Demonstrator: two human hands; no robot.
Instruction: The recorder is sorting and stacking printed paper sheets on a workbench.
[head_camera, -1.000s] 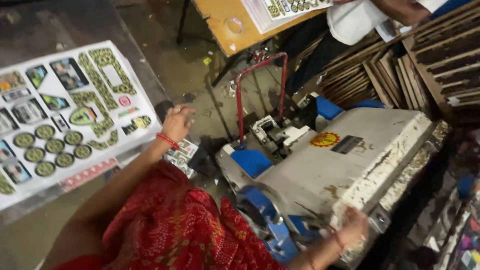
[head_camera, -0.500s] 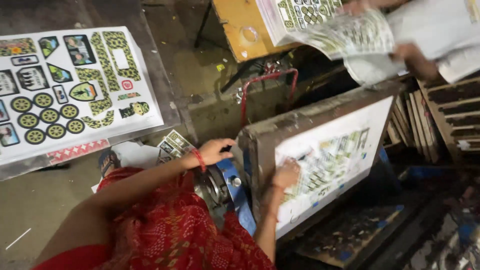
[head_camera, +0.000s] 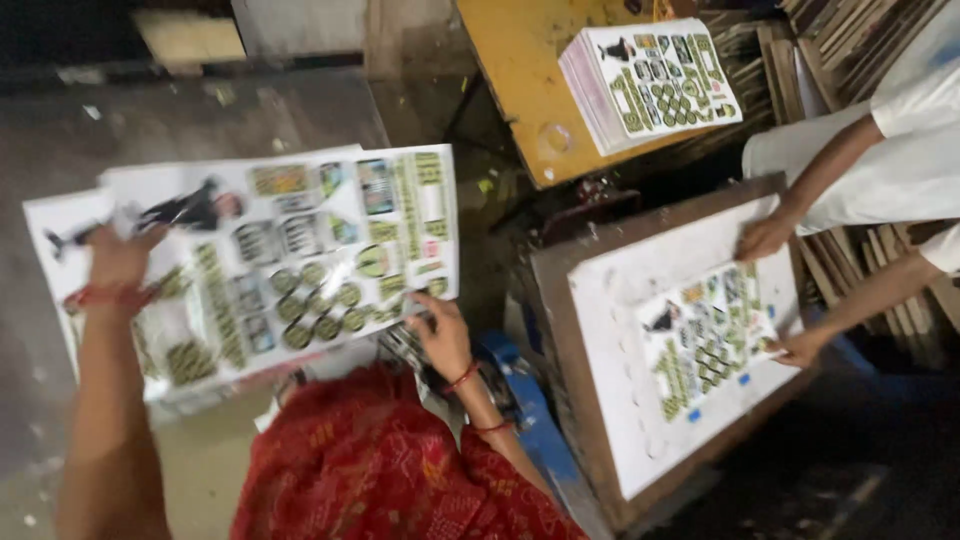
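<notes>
My left hand (head_camera: 115, 262) grips the left part of a large printed sheet (head_camera: 300, 250) covered with green round and strip-shaped stickers. At the sheet's lower right corner, my right hand (head_camera: 442, 338) pinches its edge. The sheet hangs slightly tilted above a stack of similar sheets (head_camera: 60, 225) on the grey floor. Red bangles circle both wrists, and my red garment (head_camera: 380, 460) fills the bottom of the view. To the right lies a wooden-framed printing screen (head_camera: 640, 330) with the same sticker pattern on its white face.
Another person in white holds the screen frame with one hand (head_camera: 765, 238) and touches its print with the other hand (head_camera: 800, 348). A stack of printed sheets (head_camera: 650, 85) rests on a yellow table (head_camera: 520, 90). Wooden frames (head_camera: 850, 25) are stacked at the back right.
My hands left the screen frame and blue machine and now hold a printed sheet up at the left. The other person's hands have come onto the screen.
</notes>
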